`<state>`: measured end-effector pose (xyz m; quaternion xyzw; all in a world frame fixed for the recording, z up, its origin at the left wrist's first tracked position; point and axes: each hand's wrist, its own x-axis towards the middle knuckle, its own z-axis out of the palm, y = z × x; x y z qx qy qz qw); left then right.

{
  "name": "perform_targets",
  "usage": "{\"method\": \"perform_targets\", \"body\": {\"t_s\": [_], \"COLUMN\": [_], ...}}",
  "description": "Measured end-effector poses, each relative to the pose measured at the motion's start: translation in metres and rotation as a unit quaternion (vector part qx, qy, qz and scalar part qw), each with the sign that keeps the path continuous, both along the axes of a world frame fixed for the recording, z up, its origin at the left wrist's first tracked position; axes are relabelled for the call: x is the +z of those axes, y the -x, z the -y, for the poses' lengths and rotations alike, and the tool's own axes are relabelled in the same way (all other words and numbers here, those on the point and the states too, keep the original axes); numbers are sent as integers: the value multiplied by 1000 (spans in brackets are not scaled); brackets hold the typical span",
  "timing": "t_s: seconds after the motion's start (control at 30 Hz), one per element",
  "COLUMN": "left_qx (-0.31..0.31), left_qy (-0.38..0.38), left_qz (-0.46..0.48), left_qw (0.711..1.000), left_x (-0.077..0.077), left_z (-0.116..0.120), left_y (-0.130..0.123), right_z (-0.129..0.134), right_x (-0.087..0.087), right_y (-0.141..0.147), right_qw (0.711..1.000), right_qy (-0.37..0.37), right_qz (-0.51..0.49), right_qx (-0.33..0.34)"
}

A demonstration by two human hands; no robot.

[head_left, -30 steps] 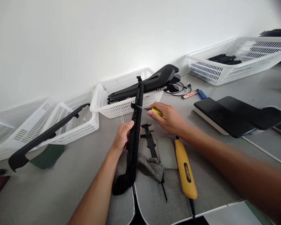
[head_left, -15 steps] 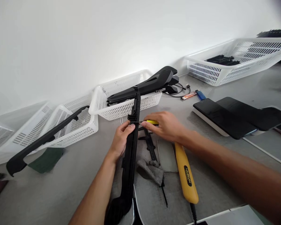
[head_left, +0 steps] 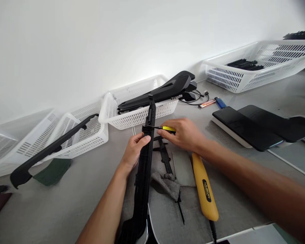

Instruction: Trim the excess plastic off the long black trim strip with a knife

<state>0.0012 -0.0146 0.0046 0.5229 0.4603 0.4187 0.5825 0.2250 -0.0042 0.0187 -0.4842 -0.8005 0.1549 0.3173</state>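
Behind the left hand (head_left: 134,151) gripping a black strip (head_left: 145,162), a white basket (head_left: 132,117) holds black parts (head_left: 165,90).

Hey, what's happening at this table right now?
A person's left hand grips a long black plastic strip, propped at a slant over the grey table. The right hand holds a small yellow-handled blade with its tip against the strip's edge. A larger yellow tool lies nearby, with white baskets behind.
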Motion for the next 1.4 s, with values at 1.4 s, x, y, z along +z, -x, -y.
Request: {"method": "perform_targets", "body": {"t_s": [1.4], "left_qx": [-9], "left_qy": [4], "left_qz": [34], "left_qw": [999], "left_x": [6], "left_z": [-2], "left_y": [0], "right_z": [7], "right_x": [3], "right_y": [8], "right_qw": [997], "right_qy": [14], "right_qz": [78], "right_qx": [-20]}}
